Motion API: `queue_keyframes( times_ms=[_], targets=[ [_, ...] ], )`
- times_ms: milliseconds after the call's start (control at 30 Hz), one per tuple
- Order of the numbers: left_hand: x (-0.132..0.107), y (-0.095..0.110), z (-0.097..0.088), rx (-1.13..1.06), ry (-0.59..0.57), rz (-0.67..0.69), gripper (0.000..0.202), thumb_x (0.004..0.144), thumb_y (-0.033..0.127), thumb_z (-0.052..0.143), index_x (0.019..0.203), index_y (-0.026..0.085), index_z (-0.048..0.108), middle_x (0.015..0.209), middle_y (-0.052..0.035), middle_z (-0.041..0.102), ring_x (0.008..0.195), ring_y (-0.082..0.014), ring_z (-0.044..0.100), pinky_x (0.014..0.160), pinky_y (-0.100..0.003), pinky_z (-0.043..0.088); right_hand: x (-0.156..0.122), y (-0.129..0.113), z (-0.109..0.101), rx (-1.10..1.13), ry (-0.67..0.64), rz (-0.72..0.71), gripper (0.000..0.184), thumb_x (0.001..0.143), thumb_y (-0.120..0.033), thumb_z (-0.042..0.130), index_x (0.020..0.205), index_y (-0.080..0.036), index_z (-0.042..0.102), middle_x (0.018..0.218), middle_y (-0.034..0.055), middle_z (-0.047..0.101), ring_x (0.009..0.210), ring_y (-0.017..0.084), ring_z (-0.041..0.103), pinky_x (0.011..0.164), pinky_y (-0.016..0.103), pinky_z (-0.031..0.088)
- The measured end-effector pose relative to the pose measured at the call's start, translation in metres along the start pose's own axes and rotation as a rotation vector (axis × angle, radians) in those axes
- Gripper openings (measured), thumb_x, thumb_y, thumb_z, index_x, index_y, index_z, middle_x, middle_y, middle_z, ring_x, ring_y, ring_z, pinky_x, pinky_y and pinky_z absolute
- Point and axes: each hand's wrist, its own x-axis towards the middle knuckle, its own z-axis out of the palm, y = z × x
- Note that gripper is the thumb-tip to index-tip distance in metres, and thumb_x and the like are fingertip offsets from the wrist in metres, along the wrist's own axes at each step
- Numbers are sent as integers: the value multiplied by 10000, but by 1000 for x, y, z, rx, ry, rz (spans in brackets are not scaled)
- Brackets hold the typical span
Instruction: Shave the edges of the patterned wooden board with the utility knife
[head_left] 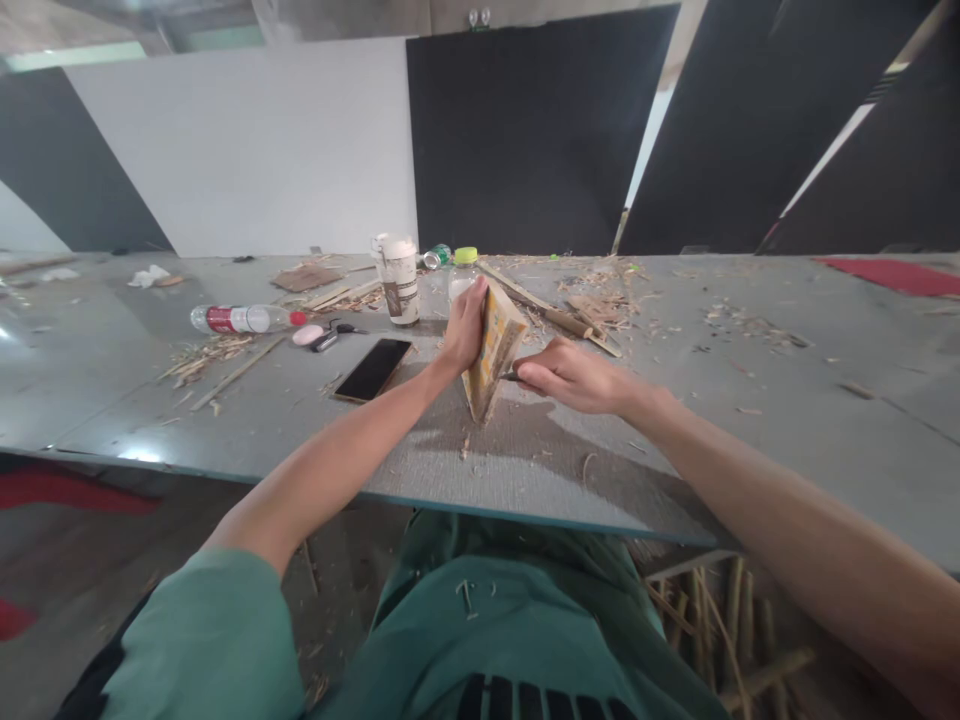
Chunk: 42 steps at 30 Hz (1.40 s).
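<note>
From where I'm standing, the grey table [750, 430] is stretching almost the full width of the room, and pale wood shavings [611, 300] are littering it, lying thickest toward the far edge. Behind it, a white panel [277, 150] and a black panel [525, 130] are standing side by side, with light showing through slanting gaps farther right.

A person in a green shirt [517, 620] is leaning over the near edge. The left hand [466, 325] is grasping a yellow-patterned block [501, 330] by its upper left side, holding it tilted in the middle of the table with a corner pointing down; I can't tell whether that corner is touching the surface. The right hand [566, 375] is clenching around a small dark tool [510, 377], which is pointing at the block's lower right side.

To the left, a phone [375, 369] is lying flat, and a red-labelled bottle [241, 319] is resting on its side farther out. A paper cup [397, 285] is standing behind the phone, and a bottle with a yellow-green cap [465, 256] is standing partly hidden by the left hand. At the far right, a red sheet [892, 275] is lying flat. Below the table, on the right, sticks [742, 610] are crowding together.
</note>
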Motion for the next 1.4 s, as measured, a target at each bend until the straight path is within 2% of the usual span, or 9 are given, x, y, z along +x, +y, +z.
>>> queue_keyframes(
  times_ms=[167, 400, 567, 667, 833, 900, 1100, 1300, 1400],
  targets=[
    [0, 1, 0, -4, 5, 9, 563, 1064, 614, 348, 697, 192, 415, 675, -7, 418, 666, -157, 440, 651, -301, 403, 2, -1, 15, -67, -231, 136, 583, 1039, -594, 344, 716, -199, 624, 651, 17, 589, 595, 142, 504, 632, 290, 329],
    [0, 2, 1, -11, 2, 18, 514, 1104, 491, 350, 691, 189, 402, 683, -5, 405, 673, -147, 423, 653, -293, 378, 2, -4, -2, -2, -49, 123, 648, 1068, -578, 221, 662, -190, 545, 587, -12, 506, 507, 105, 380, 573, 287, 301],
    [0, 4, 0, -10, 23, -16, 519, 1088, 520, 380, 688, 190, 407, 697, -8, 408, 695, -155, 441, 678, -292, 409, 6, -3, 16, -137, -196, 116, 605, 1052, -595, 313, 771, -196, 671, 690, 37, 636, 611, 151, 526, 629, 292, 339],
    [-1, 3, 0, -13, 52, -47, 511, 1072, 538, 419, 697, 192, 434, 719, -15, 440, 733, -167, 479, 702, -302, 439, 7, -1, 21, -110, -245, 112, 621, 1051, -612, 293, 806, -200, 687, 717, 39, 649, 635, 157, 556, 649, 291, 364],
    [-2, -1, -1, -5, 94, -87, 449, 1063, 524, 452, 762, 195, 508, 801, -38, 528, 823, -195, 536, 735, -325, 481, 2, -1, 2, -3, -115, 207, 717, 1054, -644, 176, 632, -192, 539, 545, -10, 497, 467, 105, 394, 548, 293, 315],
    [-2, -2, -1, 3, 92, -97, 452, 1062, 528, 448, 765, 195, 516, 812, -41, 543, 834, -198, 543, 746, -326, 491, 1, -2, 1, -44, -97, 212, 720, 1061, -627, 171, 637, -189, 554, 558, -1, 516, 479, 108, 421, 559, 293, 323],
    [-2, 2, -1, 2, 79, -95, 457, 1063, 534, 440, 756, 201, 491, 783, -39, 514, 834, -200, 541, 764, -326, 499, 4, -3, 23, -261, -247, 184, 661, 1070, -569, 227, 835, -187, 713, 782, 77, 684, 708, 182, 616, 691, 306, 385],
    [-2, 5, 0, -9, 67, -83, 496, 1064, 552, 420, 720, 199, 476, 728, -32, 486, 783, -194, 537, 749, -333, 508, 3, -4, 21, -339, -207, 216, 536, 1070, -390, 284, 827, -187, 717, 780, 76, 697, 689, 180, 612, 681, 316, 358],
    [-2, 4, 0, -10, 74, -74, 486, 1061, 558, 424, 733, 203, 479, 753, -39, 506, 814, -202, 551, 748, -337, 513, 3, -5, 27, -383, -134, 300, 607, 1073, -444, 251, 788, -174, 713, 784, 101, 700, 670, 191, 611, 643, 324, 331]
  ],
)
